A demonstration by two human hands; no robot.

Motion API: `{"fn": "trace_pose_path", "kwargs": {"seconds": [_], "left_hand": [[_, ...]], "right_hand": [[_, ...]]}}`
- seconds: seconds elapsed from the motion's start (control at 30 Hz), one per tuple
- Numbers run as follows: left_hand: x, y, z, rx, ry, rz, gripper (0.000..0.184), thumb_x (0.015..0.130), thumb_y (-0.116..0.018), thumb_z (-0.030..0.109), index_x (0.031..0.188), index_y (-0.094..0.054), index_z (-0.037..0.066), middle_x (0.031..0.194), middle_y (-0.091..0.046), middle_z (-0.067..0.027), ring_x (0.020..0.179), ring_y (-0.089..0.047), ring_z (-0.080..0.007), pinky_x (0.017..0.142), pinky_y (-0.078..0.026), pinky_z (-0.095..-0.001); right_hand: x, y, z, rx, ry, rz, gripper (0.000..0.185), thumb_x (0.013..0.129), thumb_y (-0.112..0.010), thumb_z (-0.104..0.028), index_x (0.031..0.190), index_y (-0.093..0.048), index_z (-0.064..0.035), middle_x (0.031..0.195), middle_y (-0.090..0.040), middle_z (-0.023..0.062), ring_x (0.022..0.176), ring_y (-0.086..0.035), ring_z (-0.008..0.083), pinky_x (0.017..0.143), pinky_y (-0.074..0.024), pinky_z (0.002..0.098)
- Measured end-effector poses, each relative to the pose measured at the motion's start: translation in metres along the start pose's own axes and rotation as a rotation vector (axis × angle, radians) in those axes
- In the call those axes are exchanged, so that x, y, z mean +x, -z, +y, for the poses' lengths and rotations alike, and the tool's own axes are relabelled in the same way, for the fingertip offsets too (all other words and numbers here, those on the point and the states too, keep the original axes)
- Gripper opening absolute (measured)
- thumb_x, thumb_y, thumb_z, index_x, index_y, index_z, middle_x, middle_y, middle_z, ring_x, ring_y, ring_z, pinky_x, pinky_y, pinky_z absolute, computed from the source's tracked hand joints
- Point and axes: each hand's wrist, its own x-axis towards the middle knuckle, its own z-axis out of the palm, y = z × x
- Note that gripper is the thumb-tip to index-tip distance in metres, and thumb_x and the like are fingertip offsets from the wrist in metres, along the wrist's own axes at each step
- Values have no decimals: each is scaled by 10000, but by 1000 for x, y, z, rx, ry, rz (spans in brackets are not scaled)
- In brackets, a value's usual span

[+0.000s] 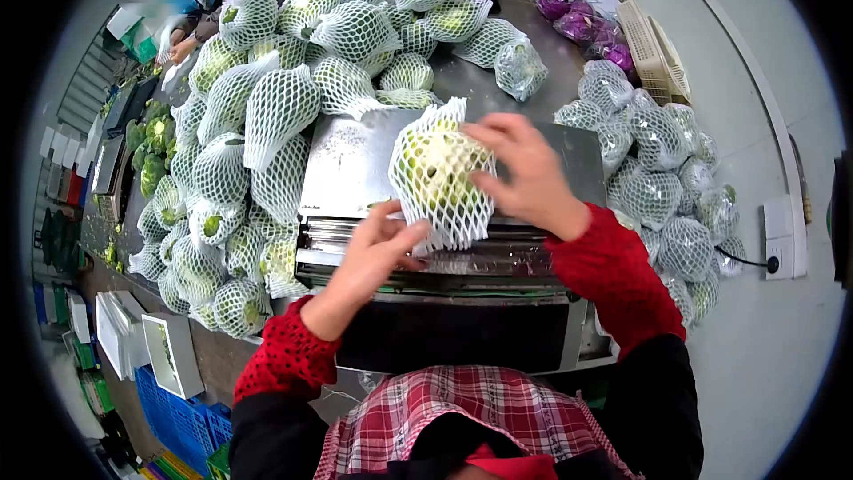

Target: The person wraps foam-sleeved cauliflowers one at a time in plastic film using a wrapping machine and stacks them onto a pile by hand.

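Observation:
A cauliflower (440, 173) in a white foam net sleeve sits in front of me, at the front edge of a flat metal plate on a wrapping machine (342, 178). Pale florets and green leaves show through the mesh. My right hand (529, 173) grips its right side, thumb low and fingers high on the net. At the lower left of the sleeve is my left hand (378, 249), its fingers apart and its thumb against the mesh. Metal rollers (515, 258) run below the cauliflower.
Many netted cauliflowers (284, 107) are piled left and behind. Film-wrapped ones (653, 196) are heaped at right. Purple vegetables (582, 22) lie by a cream basket (644, 53). Broccoli (155, 147) is farther left, near another person's hand (184, 47).

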Motion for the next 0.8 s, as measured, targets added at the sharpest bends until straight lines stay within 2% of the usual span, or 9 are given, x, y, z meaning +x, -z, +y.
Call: {"fn": "trace_pose_path", "kwargs": {"seconds": [0.1,0.2,0.27,0.33,0.47,0.53,0.6,0.7,0.8], "left_hand": [[-21,59,-20,1131,-650,491,356,797,-720,304,883,-642,-33,684,-636,-178,529,-620,-267,496,-476,-358],[-30,68,-26,1564,-468,532,374,779,-706,338,597,-632,19,528,-567,-142,480,-574,-326,487,-443,-389],[-13,61,-29,1487,-417,413,398,784,-679,348,554,-613,30,526,-559,-154,501,-571,-345,501,-444,-423],[-4,62,-36,1320,-555,367,305,826,-610,222,627,-609,-10,552,-575,-163,503,-578,-314,483,-436,-395],[-91,80,14,370,53,-161,240,861,-545,108,646,-517,6,523,-531,-101,508,-587,-198,464,-464,-377],[-117,61,55,-7,-29,-253,220,893,-526,93,694,-516,-2,592,-578,-124,520,-590,-188,444,-468,-327],[-88,33,84,-327,-545,-218,249,916,-515,81,701,-501,-43,623,-579,-137,547,-596,-176,470,-481,-300],[33,26,100,373,-907,231,188,943,-497,98,895,-578,-65,776,-622,-132,742,-624,-167,665,-506,-265],[111,46,43,859,-408,102,238,935,-501,43,1149,-603,19,925,-637,-119,946,-617,-154,806,-490,-251]], "right_hand": [[-69,57,-16,-293,-428,-145,202,803,-684,-230,766,-674,-32,714,-612,124,593,-606,298,536,-463,423],[-115,64,-26,-503,-798,-706,462,807,-633,-422,628,-680,1,584,-591,212,568,-610,359,553,-471,439],[-110,50,-35,-301,-813,-545,470,802,-636,-420,625,-679,13,574,-573,232,582,-604,379,560,-466,458],[-125,45,-28,-147,-751,-489,431,843,-617,-347,625,-636,25,561,-597,189,532,-610,314,521,-456,410],[-110,105,-92,823,-1304,-356,237,907,-521,-141,695,-521,-34,643,-609,81,524,-593,128,476,-461,265],[-84,125,-120,990,-1078,-154,233,907,-508,-126,704,-523,-13,625,-594,119,507,-595,180,449,-481,296],[-40,112,-103,1203,-610,123,205,903,-508,-112,770,-547,39,711,-620,182,543,-612,295,451,-500,370],[15,46,-17,1015,-493,445,247,934,-495,-108,1021,-617,88,1051,-649,172,962,-637,270,863,-513,367],[-28,-15,52,782,-810,29,258,970,-477,-126,1131,-619,17,1130,-642,116,1049,-594,152,927,-450,277]]}}
